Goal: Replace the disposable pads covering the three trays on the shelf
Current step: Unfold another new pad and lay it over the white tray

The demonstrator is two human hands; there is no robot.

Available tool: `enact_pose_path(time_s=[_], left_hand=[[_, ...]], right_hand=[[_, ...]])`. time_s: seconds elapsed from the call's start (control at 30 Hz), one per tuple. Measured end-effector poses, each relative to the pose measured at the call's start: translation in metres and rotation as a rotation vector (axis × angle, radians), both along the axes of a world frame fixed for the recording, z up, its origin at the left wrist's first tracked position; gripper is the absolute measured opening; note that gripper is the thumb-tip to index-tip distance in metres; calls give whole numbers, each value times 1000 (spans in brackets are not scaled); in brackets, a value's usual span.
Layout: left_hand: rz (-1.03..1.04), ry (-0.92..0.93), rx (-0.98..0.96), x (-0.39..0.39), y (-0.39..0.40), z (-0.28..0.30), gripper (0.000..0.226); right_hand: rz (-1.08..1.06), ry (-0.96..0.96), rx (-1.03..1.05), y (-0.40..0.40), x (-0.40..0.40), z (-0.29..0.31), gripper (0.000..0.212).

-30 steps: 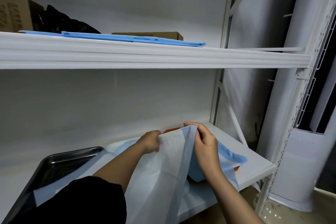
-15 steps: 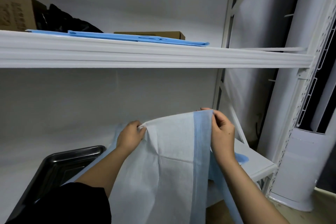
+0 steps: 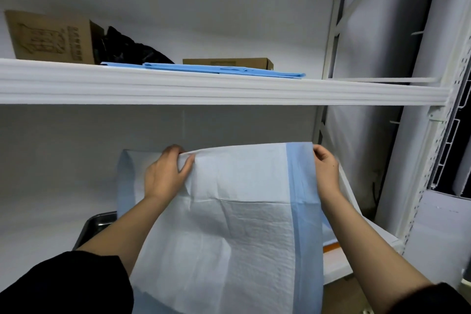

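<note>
1. Since 1.0 s ago both hands have risen and spread apart; the disposable pad (image 3: 239, 216), then bunched low over the lower shelf, now hangs stretched out flat in front of the person, its top edge well above the shelf and below the upper shelf (image 3: 229, 90).
2. Containers: a dark metal tray (image 3: 98, 222) sits on the lower shelf at left; only one corner shows and its contents cannot be seen. An open cardboard box (image 3: 51, 37) stands on the upper shelf at left, with something black (image 3: 127, 50) bulging just beside its open side; whether it sits in the box cannot be told. A flat brown box (image 3: 229, 62) lies further right.
3. A stack of folded blue pads (image 3: 219, 71) lies at the front of the upper shelf, between the two boxes.
4. Hidden or cut off: the pad covers most of the lower shelf (image 3: 382, 234); an orange strip (image 3: 331, 247) shows past its right edge, object not identifiable. The pad's bottom runs out of view. Print on the cardboard box is blurred.
5. Left hand (image 3: 165, 176): fingers curled over the top edge of the pad's white part, thumb in front, pinching it.
6. Right hand (image 3: 326, 173): grips the top corner at the blue border (image 3: 303, 211), fingers curled behind the sheet.
</note>
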State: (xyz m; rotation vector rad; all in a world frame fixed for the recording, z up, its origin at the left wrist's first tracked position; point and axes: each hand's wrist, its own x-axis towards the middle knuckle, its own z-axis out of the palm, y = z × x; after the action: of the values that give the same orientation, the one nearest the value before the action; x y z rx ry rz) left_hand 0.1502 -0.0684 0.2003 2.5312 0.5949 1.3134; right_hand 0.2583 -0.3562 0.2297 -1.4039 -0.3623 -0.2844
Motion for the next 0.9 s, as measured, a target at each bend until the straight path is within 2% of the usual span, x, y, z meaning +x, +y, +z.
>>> enact_pose_path(time_s=[0.17,0.3,0.37,0.47,0.57,0.8,0.9], left_hand=[[4,-17,74,-7,0,11,16],[24,27,101,0,-2,7,17],[25,32,100,6,-4,9,20],[39,33,102,12,-7,18,22],[53,52,94,16,-8,19,23],[75,79,183,25,-13,22,23],[96,71,357,30,-14,25,20]], right_hand=[[61,13,28,-4,2,12,15],[13,-69,-56,-14,11,8,14],[87,-34,-69,-17,13,9,13],[185,56,-257,-23,11,12,12],[153,65,-393,-30,14,3,18],[14,67,-211,-39,38,-9,14],[-84,62,-126,-42,47,-12,11]])
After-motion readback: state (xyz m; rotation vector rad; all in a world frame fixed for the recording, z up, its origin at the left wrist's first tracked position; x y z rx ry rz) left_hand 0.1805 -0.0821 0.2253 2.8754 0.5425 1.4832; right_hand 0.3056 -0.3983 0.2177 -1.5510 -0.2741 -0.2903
